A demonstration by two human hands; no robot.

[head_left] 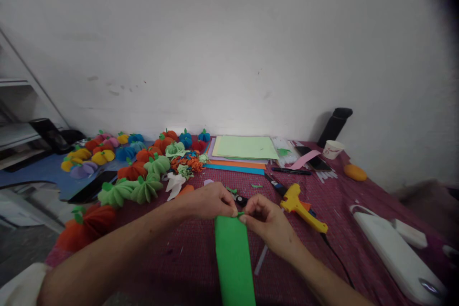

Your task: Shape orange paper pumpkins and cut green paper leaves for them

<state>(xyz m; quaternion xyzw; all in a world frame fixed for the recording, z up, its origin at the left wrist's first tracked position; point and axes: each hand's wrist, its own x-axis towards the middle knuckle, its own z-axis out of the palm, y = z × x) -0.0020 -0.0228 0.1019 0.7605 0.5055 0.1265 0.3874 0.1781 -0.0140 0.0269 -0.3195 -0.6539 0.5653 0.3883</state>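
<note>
A long green paper strip [233,258] runs from the bottom edge up to my hands on the maroon tablecloth [186,258]. My left hand [208,201] pinches the strip's far end with thumb and fingertips. My right hand [263,215] pinches the same end from the right, fingers curled. The two hands nearly touch at the strip's top edge, where a small fold of green shows between the fingertips.
A yellow glue gun [299,205] lies just right of my hands, its cord trailing back. Paper pumpkins [136,172] in many colours crowd the left. Coloured paper sheets [244,148], a pen [290,170], a phone [313,158], a paper cup [333,149] and a black bottle [335,124] sit behind.
</note>
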